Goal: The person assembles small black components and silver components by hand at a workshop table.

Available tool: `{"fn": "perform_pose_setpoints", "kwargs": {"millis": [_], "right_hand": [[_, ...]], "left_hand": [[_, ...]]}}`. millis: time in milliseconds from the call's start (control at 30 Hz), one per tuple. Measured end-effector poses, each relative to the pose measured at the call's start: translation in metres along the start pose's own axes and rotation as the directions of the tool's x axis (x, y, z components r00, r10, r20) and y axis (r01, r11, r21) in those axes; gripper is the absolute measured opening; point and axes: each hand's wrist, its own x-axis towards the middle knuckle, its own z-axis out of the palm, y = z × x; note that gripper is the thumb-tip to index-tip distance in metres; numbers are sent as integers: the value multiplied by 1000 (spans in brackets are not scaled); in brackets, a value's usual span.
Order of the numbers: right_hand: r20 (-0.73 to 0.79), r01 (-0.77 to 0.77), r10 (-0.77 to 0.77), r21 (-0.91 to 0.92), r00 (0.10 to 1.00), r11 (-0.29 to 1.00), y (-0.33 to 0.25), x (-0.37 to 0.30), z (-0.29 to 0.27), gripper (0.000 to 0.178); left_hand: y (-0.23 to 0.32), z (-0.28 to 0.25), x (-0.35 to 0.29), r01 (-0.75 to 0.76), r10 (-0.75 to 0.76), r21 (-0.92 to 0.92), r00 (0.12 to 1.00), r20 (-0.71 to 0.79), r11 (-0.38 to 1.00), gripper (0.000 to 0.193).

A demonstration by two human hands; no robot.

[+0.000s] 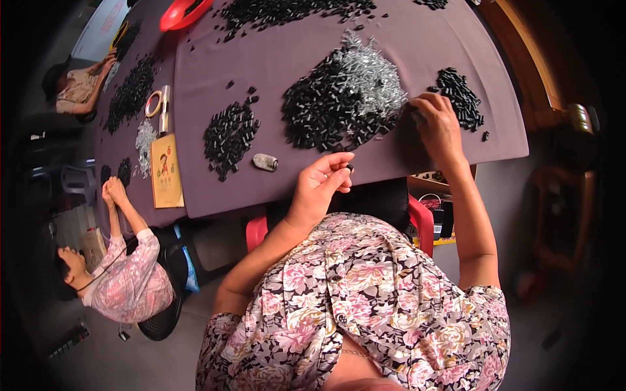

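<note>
Between the thumb and forefinger of my left hand (319, 186) is a small black cylindrical piece (350, 168), held just over the table's near edge. My right hand (438, 127) has its fingers curled down at the right side of the clear pieces (375, 75); what they hold, if anything, is hidden. Those clear, slim pieces lie heaped against a large pile of black pieces (316, 111). To the right of my right hand is a smaller pile of black pieces (460, 98). Another black pile (228, 138) lies to the left, with a grey-white oblong object (265, 162) near it.
A purple-grey cloth (274, 52) covers the table. At the far left stand a red bowl (186, 14), a tape roll (154, 104) and a yellow booklet (167, 173). Two other people sit along the left side, hands at the table. A box (433, 179) is below the table edge.
</note>
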Motion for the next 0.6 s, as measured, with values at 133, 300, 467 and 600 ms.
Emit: {"fn": "perform_pose_setpoints", "kwargs": {"millis": [133, 300, 467, 600], "right_hand": [[89, -100, 98, 29, 991, 995, 6, 12, -7, 26], [142, -60, 60, -5, 988, 998, 5, 17, -9, 18], [145, -75, 75, -7, 987, 997, 5, 10, -14, 16], [174, -73, 76, -24, 982, 997, 5, 10, -17, 15]], "left_hand": [[8, -8, -11, 101, -90, -130, 992, 89, 986, 31], [4, -18, -19, 163, -137, -202, 981, 136, 966, 29], [-2, -21, -21, 168, -148, -169, 981, 122, 971, 21], [1, -21, -24, 178, -163, -137, 980, 117, 974, 17]]}}
